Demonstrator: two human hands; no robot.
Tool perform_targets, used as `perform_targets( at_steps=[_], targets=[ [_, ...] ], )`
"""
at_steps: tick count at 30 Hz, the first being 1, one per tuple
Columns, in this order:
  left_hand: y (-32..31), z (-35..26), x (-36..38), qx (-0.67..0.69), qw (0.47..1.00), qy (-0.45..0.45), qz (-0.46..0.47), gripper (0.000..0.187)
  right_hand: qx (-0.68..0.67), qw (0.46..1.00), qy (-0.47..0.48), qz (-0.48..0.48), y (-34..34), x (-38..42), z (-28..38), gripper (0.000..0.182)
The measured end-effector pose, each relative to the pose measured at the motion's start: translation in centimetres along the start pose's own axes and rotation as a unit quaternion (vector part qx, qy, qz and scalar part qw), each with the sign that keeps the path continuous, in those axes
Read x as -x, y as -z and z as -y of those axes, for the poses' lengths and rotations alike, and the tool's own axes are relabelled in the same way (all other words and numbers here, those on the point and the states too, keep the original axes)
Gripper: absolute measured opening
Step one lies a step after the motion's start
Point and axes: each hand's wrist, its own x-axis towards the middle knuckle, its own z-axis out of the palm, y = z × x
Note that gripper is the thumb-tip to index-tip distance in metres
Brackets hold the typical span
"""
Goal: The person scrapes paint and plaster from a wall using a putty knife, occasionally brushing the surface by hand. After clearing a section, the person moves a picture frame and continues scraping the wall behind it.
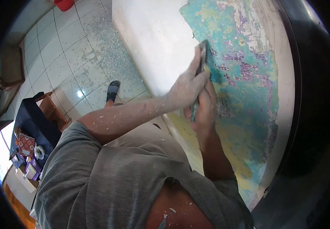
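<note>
While the right hand [206,110] and left hand [184,89] are gripping a narrow tool [204,52], their fingers are hiding its middle. Blur is masking whether its dark tip is touching the patchy wall [245,91]. Farther off, the frame is cutting off a red container [64,4].

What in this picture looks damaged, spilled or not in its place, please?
The wall is damaged: its white coat is missing over a large ragged patch, leaving blotchy green, yellow and purple. Pale flakes are scattered over the tiled floor, which looks messy, and some specks dot the left arm.
</note>
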Motion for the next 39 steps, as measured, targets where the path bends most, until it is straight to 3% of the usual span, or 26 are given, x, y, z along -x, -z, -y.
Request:
perform_targets(
  at_steps=[1,3,4,7,8,12,13,14,15,16,17,18,19,21,23,24,25,27,29,30,32,33,35,36,38,39],
  targets=[
    [-0.5,0.9,0.9,0.002,1.0,0.002,-0.001,0.079,0.032,0.999,0.015,0.003,0.3,1.0,-0.7,0.041],
    [-1.6,2.2,2.5,-0.198,0.965,-0.172,-0.022,0.079,0.099,0.994,0.049,-0.008,0.9,5.0,-1.8,0.041],
    [-2.2,2.0,3.1,-0.161,0.98,-0.117,0.02,0.081,0.163,0.983,0.086,-0.02,0.9,5.9,-1.9,0.041],
    [-1.7,1.5,0.5,-0.096,0.993,-0.061,-0.013,0.082,0.261,0.952,0.159,0.006,1.5,2.0,-2.0,0.042],
    [-0.8,0.8,-0.2,-0.04,0.999,-0.003,-0.009,0.083,0.112,0.994,-0.008,-0.004,0.3,1.1,0.3,0.042],
    [-0.5,0.2,1.2,-0.029,0.999,-0.039,-0.008,0.078,0.058,0.998,-0.005,-0.006,-0.4,1.6,0.6,0.041],
    [-1.4,1.0,1.9,-0.025,0.999,-0.038,-0.01,0.078,0.24,0.965,0.108,-0.021,-0.4,3.7,0.9,0.04],
    [-2.3,2.1,2.2,-0.141,0.982,-0.118,-0.038,0.078,0.41,0.885,0.216,-0.034,-0.5,4.7,1.1,0.039],
    [-2.7,3.2,2.0,-0.256,0.944,-0.196,-0.067,0.078,0.411,0.885,0.217,-0.03,-0.7,4.0,0.9,0.039],
    [-1.9,0.8,1.4,-0.1,0.995,-0.019,0.021,0.077,0.351,0.906,0.232,-0.035,-1.0,2.9,0.4,0.039],
    [-1.1,0.1,0.6,-0.098,0.995,-0.015,0.024,0.077,0.291,0.925,0.242,-0.045,-1.0,2.0,-0.3,0.038],
    [-0.2,-0.4,-0.4,-0.042,0.999,0.031,0.014,0.077,-0.059,0.997,-0.029,-0.05,-0.1,0.4,-1.5,0.036],
    [0.6,-0.7,-0.9,0.011,0.997,0.076,0.002,0.076,-0.058,0.997,-0.028,-0.051,-0.1,-0.3,-1.4,0.036],
    [1.7,-1.0,-0.4,0.06,0.993,0.095,0.019,0.075,0.073,0.997,0.011,0.019,-0.7,-1.4,-1.1,0.036],
    [0.9,-0.5,1.3,-0.069,0.997,-0.026,0.01,0.075,-0.001,1.0,0.0,-0.02,-1.4,1.7,-0.6,0.036],
    [0.2,0.1,1.8,-0.066,0.997,-0.027,0.007,0.075,0.247,0.949,0.195,-0.029,-1.0,3.1,-0.7,0.035],
    [-0.5,0.1,2.1,-0.081,0.996,-0.041,0.019,0.076,0.468,0.801,0.372,-0.033,-0.8,3.4,-0.8,0.035],
    [-0.2,0.6,2.0,-0.096,0.994,-0.053,0.028,0.076,0.448,0.831,0.328,-0.025,-1.2,2.8,-0.8,0.034],
    [1.0,-1.6,1.5,-0.012,0.991,0.075,0.109,0.076,0.41,0.881,0.233,-0.026,-1.3,2.8,-0.6,0.034],
    [0.7,-1.5,1.7,-0.013,0.991,0.077,0.113,0.076,0.41,0.882,0.231,-0.029,-0.9,3.1,-1.0,0.034],
    [-0.1,-0.9,1.9,-0.021,0.995,0.057,0.078,0.078,0.21,0.972,0.105,-0.011,-0.2,3.5,-1.2,0.034],
    [-0.9,-0.1,2.1,-0.023,0.995,0.055,0.081,0.078,0.21,0.972,0.108,-0.014,-0.3,4.2,-0.5,0.034],
    [-2.5,0.8,2.7,-0.159,0.982,-0.104,0.005,0.08,0.33,0.933,0.14,-0.031,-2.0,5.5,2.8,0.041],
    [-2.5,1.5,1.7,-0.159,0.982,-0.105,0.004,0.08,0.33,0.933,0.141,-0.03,-0.9,3.9,1.9,0.041],
    [-1.5,1.4,-1.1,-0.03,0.998,-0.042,-0.033,0.083,0.53,0.75,0.397,-0.008,2.2,-0.4,-1.0,0.045],
    [0.2,-0.7,-1.9,-0.009,0.998,0.068,-0.008,0.084,0.531,0.748,0.397,-0.01,1.5,-1.4,-0.5,0.045]
  ],
)
